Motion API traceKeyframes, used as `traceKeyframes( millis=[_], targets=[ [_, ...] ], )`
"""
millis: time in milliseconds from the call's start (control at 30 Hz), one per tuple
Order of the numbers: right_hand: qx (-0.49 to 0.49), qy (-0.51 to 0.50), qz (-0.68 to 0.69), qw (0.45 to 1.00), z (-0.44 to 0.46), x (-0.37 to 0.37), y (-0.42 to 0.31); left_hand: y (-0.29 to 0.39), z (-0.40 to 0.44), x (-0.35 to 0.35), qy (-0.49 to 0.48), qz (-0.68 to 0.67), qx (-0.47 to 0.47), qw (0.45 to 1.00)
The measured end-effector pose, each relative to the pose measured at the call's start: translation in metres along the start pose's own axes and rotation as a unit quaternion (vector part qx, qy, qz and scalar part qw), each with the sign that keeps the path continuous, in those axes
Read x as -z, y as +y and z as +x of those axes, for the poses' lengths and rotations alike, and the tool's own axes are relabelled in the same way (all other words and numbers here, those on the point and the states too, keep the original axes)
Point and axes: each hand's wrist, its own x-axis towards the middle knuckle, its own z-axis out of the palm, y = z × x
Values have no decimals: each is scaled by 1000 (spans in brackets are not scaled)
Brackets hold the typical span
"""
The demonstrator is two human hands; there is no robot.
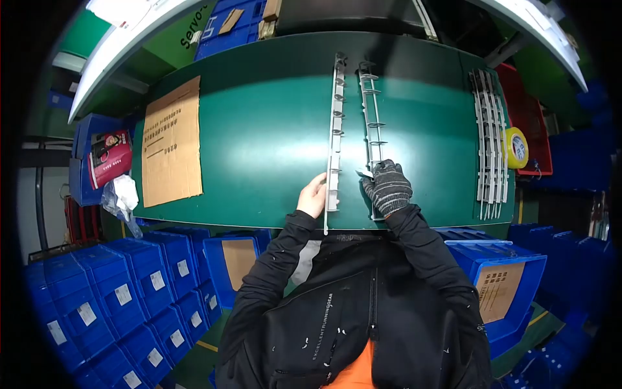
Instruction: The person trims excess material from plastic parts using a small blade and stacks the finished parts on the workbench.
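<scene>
On the green table (pixel 259 129), a long pale strip with clips along it (pixel 336 123) stands nearly upright in view, left of centre. My bare left hand (pixel 313 196) is closed at its lower end, fingers against its left side. Just to the right lies a second strip, a narrow frame with dark rings (pixel 370 117). Over its lower part is my right hand (pixel 389 188), in a grey striped glove, with fingers curled round a small light-coloured piece (pixel 365 173) whose shape I cannot make out. The glove hides part of the second strip.
Several similar strips (pixel 490 142) lie side by side at the right, beside a yellow tape roll (pixel 516 148) and a red bin (pixel 541 142). Flat cardboard (pixel 172 142) lies at the left, near a red packet (pixel 110 157). Blue crates (pixel 123 285) stand below the table.
</scene>
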Motion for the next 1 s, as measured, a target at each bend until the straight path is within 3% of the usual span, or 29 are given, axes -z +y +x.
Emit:
traceKeyframes(
  millis=[100,167,233,300,367,533,633,667,700,733,767,800,833,900,967,1000],
  targets=[
    [9,49,26,998,-8,-1,13,26,8,16,-87,238,25,967],
    [59,122,90,987,-22,12,19,40,23,34,-54,273,-12,960],
    [137,199,159,957,-43,31,16,89,24,29,43,166,-80,982],
    [178,151,166,958,-62,45,9,125,29,25,139,69,-175,972],
    [234,101,191,948,-75,48,3,155,31,26,139,-55,-249,957],
    [327,189,207,902,-87,38,-9,206,10,26,137,-157,-316,926],
    [276,230,308,881,-84,60,-4,254,-40,12,186,-86,-404,891],
    [250,296,313,867,-79,56,4,263,-53,11,178,-51,-459,869],
    [170,243,432,852,-79,60,7,270,-65,10,169,-16,-511,843],
    [74,122,574,806,-78,65,13,273,-76,3,170,-5,-518,838],
    [-27,-4,689,724,-75,68,19,273,-91,-25,200,45,-475,856],
    [-28,-8,692,721,-71,65,20,264,-93,-35,169,111,-438,876],
    [56,29,639,767,-67,62,21,256,-92,-42,137,175,-396,891],
    [139,60,581,800,-65,57,16,222,-80,-53,71,231,-249,938],
    [223,234,466,824,-65,63,2,182,-65,-52,14,219,-120,968],
    [202,200,481,829,-69,73,-3,163,-59,-50,2,234,-107,966]
  ],
)
